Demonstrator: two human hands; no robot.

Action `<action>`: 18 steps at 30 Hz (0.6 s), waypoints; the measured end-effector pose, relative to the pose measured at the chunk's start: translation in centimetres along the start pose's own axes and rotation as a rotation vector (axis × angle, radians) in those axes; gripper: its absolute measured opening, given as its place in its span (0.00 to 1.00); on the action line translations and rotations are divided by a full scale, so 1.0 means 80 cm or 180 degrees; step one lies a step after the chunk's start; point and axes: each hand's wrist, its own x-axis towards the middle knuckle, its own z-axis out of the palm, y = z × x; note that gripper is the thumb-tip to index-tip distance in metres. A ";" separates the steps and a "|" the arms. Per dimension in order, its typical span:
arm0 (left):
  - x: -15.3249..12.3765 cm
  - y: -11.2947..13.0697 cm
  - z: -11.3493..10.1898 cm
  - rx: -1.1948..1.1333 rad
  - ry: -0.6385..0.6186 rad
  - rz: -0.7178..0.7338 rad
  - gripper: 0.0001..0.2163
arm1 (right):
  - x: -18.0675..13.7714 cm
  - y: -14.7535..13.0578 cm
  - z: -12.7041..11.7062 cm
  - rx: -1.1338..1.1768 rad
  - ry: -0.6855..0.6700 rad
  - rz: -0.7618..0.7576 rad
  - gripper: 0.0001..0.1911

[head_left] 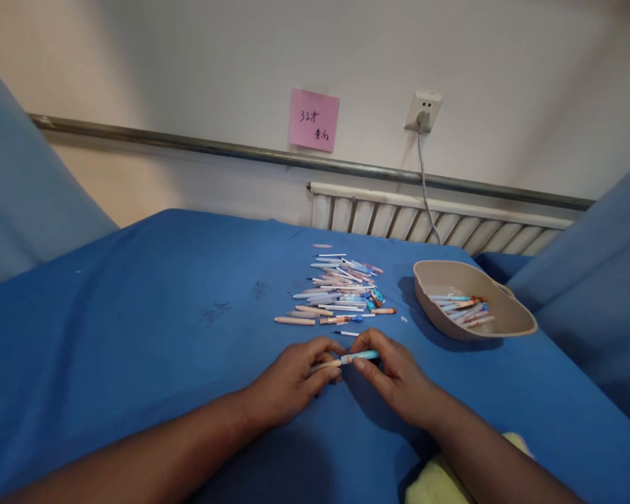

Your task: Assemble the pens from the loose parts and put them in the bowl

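Over blue cloth (152,315): left hand (291,381), right hand (399,378), grip clasped around pen (347,359) (peach end partly hidden).

The head camera looks forward and down across the blue cloth (152,301).

A metal rail (231,147) crosses the wall (215,63) above a radiator (380,218).

Plain indoor room: blue curtains (26,182), wall rail (241,150), radiator (378,197), power socket (425,105).
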 end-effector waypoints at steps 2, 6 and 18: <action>-0.001 0.002 0.000 -0.0024 -0.0052 -0.0004 0.08 | -0.001 -0.001 0.000 0.0004 -0.0073 -0.0041 0.03; -0.004 0.004 0.002 0.0015 -0.0111 0.0066 0.07 | -0.002 -0.003 0.000 0.0045 -0.0261 -0.0038 0.02; -0.003 0.005 0.000 0.0381 -0.0029 0.0282 0.06 | 0.002 0.009 0.003 0.0389 0.0082 0.0108 0.06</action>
